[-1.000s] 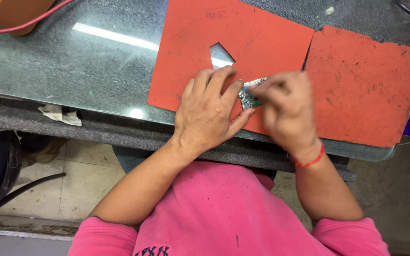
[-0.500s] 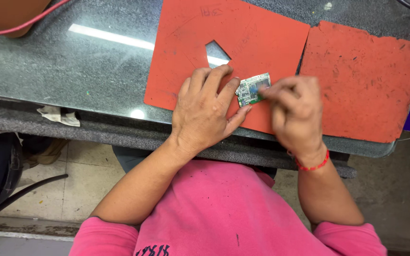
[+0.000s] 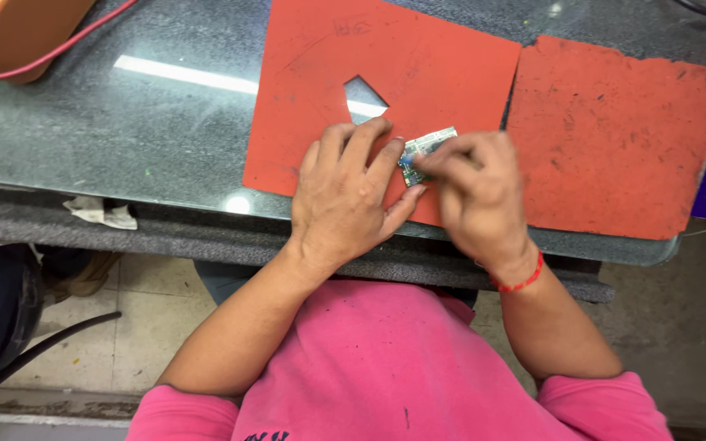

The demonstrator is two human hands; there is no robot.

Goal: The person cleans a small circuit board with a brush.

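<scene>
1. Glass-topped bench [image 3: 124, 122]: grey speckled top w/ a light strip reflected in it, dark padded front edge nearest the person.
2. Big red mat [image 3: 320, 90]: flat on the bench, has a cut-out notch near its middle; both hands work over its near right corner.
3. Second red mat [image 3: 614, 139]: rougher, ragged edges, lies just beside the first on its right, edges nearly touching. Nothing on it.
4. Pink shirt [image 3: 369, 359] fills the bottom of the view; red thread band [image 3: 520, 282] on the right wrist.
5. Orange box [image 3: 10, 28] w/ red cable, far left corner of the bench, well apart from the hands. Crumpled white scrap [image 3: 100, 212] sits on the padded edge at left.
6. Left hand [image 3: 345, 196]: palm down on the big mat, fingers spread a bit, fingertips closed on the left end of the small board.
7. Right hand [image 3: 475, 192]: curled, thumb and fingers pinched on the board's right side; cannot tell if a tool or part is tucked inside.
8. Small circuit board [image 3: 422, 151]: green w/ a silvery part on top, held between both hands just above the big mat, near the gap btw the mats.
9. Progress, as a judgement: mid-handling. Board is picked up and gripped; no finished pile, tray or fixture shows, so how much is left can't be read.
</scene>
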